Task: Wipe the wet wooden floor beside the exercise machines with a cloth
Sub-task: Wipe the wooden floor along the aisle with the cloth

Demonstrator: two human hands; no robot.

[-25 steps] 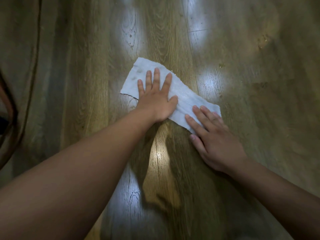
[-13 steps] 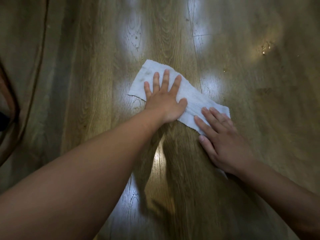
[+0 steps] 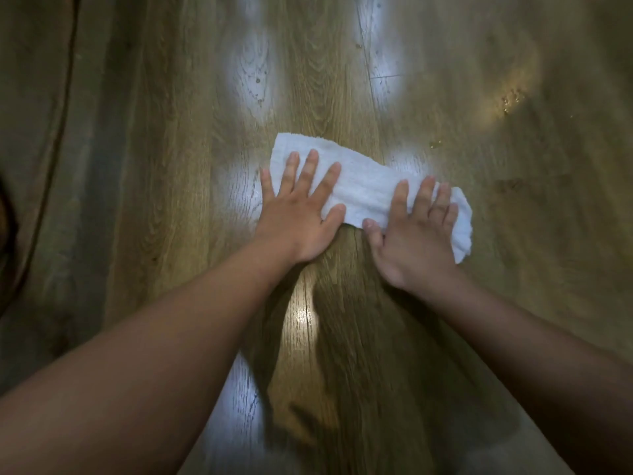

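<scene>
A white cloth [image 3: 368, 186] lies spread in a long strip on the wooden floor [image 3: 178, 186]. My left hand [image 3: 298, 214] presses flat on its left end with straight, spread fingers. My right hand [image 3: 416, 234] presses flat on its right end, fingers straight and pointing away from me. Both palms hide part of the cloth's near edge. The cloth's far right corner sticks out beyond my right hand.
Small water drops [image 3: 510, 101] glint on the planks at the far right, with another drop [image 3: 435, 144] just beyond the cloth. Bright light reflections mark the boards ahead and between my arms. A dark curved edge [image 3: 8, 214] shows at the left border.
The cloth has slid to the right and turned more level. My right hand has moved further onto its right end, fingers now pointing forward. My left hand stayed on the left end.
</scene>
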